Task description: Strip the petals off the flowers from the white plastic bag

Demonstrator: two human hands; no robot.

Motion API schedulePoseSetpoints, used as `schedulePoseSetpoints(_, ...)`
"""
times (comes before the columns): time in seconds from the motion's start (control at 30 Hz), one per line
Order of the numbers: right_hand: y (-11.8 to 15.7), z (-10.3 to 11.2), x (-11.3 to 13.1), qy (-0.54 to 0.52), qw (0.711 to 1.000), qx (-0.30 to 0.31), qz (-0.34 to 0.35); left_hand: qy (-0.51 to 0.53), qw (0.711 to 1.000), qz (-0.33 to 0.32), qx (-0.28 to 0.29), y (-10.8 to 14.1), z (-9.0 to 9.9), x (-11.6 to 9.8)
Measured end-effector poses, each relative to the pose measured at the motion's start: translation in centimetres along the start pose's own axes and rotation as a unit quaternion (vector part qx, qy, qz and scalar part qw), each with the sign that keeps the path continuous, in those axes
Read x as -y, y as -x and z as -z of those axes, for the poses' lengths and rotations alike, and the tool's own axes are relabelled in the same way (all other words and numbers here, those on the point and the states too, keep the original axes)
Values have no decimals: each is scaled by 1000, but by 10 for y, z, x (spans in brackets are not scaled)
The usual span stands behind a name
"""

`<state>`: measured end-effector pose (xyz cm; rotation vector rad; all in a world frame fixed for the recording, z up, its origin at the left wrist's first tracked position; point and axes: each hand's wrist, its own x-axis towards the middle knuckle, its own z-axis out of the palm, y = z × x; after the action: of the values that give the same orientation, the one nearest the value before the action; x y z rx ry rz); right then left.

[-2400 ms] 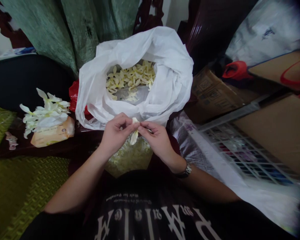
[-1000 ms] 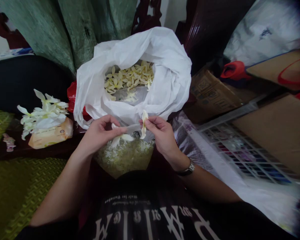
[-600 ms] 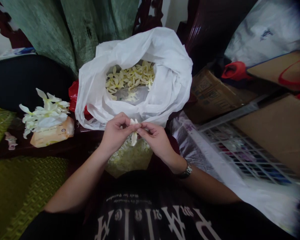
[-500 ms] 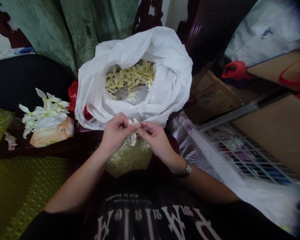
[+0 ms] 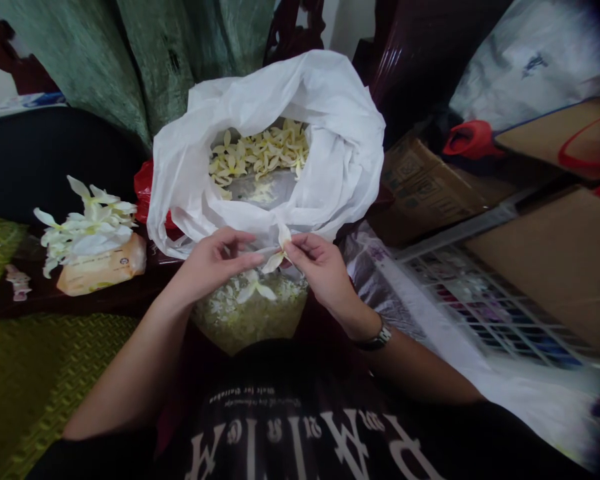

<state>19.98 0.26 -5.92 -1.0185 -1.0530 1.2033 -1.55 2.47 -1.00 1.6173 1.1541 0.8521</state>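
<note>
Along the bottom edge, a black lettered shirt (image 5: 300,427) was seen, and just above it, right of centre, a wristwatch (image 5: 377,337) was worn. Up next, at lower centre, a heap of pale petals (image 5: 250,320) was shown, with a white flower piece (image 5: 257,289) caught over it; whether that was resting or dropping could not be told. And here, mid-frame, was the spot to be watched: a flower (image 5: 283,239) was pinched between thumb and fingertips of the right hand (image 5: 323,263), carried at the left side of that grip, its long axis set roughly up and down the frame, one petal aimed at the top, another slanted to the lower left. From the left, the left hand (image 5: 217,261) was turned toward it, thumb and forefinger parted, nothing seen clasped. The flower was gripped by the right; the left thumb was placed just beside the slanted petal, contact unclear. Right behind, a white plastic bag (image 5: 345,147) was opened wide, yellowish flowers (image 5: 260,155) piled inside. At left, an orange packet (image 5: 105,270) was topped by white blooms (image 5: 93,220); at upper left, green sacks (image 5: 100,60) were stood.
</note>
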Motion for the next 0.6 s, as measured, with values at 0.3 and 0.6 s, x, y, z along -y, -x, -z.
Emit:
schedulePoseSetpoints(0.3,12,-10,1,105,991,72,39,35,994,-96,-30,-13,-36,-2)
schedulePoseSetpoints(0.6,20,-4,15,79,994,22,76,-37,996,-77,-34,-4,-28,-3)
